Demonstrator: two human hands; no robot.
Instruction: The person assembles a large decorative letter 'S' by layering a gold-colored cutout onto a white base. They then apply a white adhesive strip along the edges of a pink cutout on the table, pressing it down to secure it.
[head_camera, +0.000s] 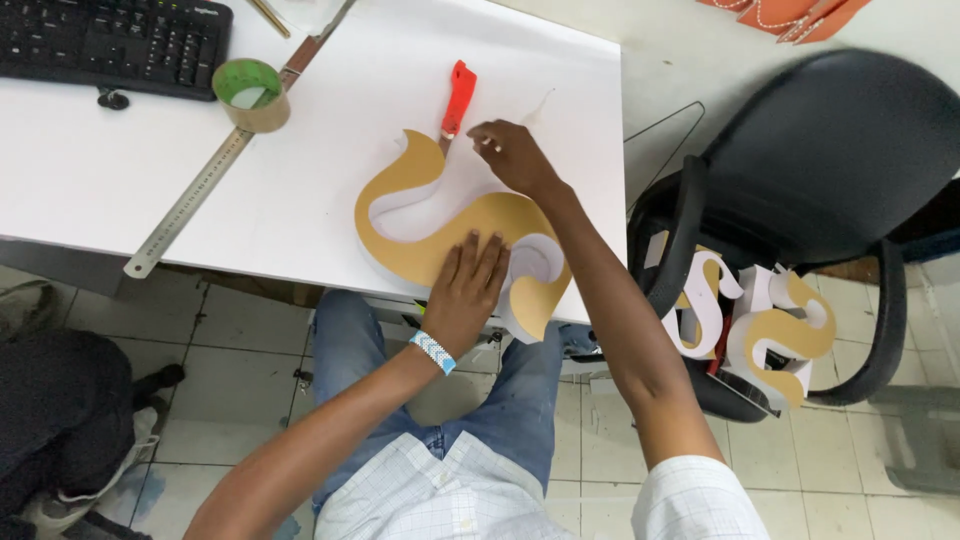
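Now | gold S-shaped letter (440, 235) | white rim | left hand (465, 295) flat on it

Left of the hands, on the white surface (90, 170), lie a steel ruler (200, 185), a roll of tape (251, 94) with a green core, and, farther off, a black keyboard (112, 42). Right of the hands stands a black chair (830, 150) holding further gold-faced letter shapes (770, 330).

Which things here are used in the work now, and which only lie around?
In use: gold-faced S-shaped letter under left hand; red-handled knife by right hand.
Lying about: green tape roll, steel ruler, black keyboard.
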